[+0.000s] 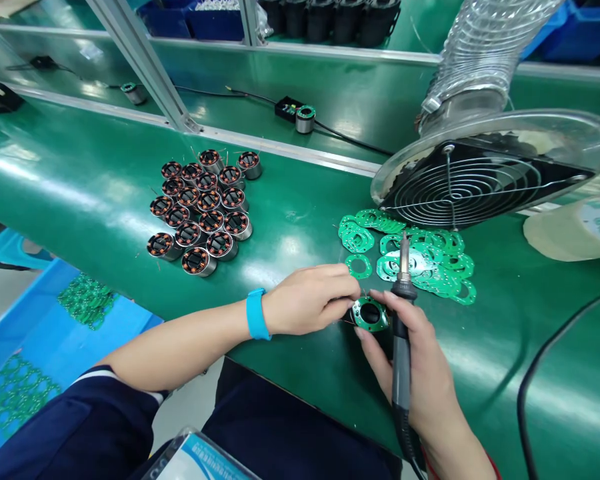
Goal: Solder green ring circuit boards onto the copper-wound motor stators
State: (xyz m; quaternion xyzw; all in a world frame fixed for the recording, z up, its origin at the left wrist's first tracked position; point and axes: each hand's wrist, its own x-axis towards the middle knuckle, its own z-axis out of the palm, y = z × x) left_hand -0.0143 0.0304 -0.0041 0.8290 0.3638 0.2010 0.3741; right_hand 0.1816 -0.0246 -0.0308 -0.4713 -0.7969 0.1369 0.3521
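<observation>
Stator with board: the stator capped by a green ring board (pixel 371 314) sits on the surface just in front of the loose pile of green boards (pixel 420 261); I take it as my landmark.
Left hand: my left hand (pixel 313 298) comes in from the stator's left, fingertips pinched closed on something fine at the board's rim; I cannot tell if it is wire or solder.
Right hand: my right hand (pixel 414 373) is wrapped shut around the soldering iron (pixel 403 320), tip pointing up and away from the stator.
Doing it well: I judge the board should be kept flat and steady, with the iron touching only the pad.
Hazard: the hot tip is close to my fingers.
Surroundings: finished-looking stators (pixel 203 210) stand well left of the stator; the fume hood (pixel 485 170) hangs beyond it.
</observation>
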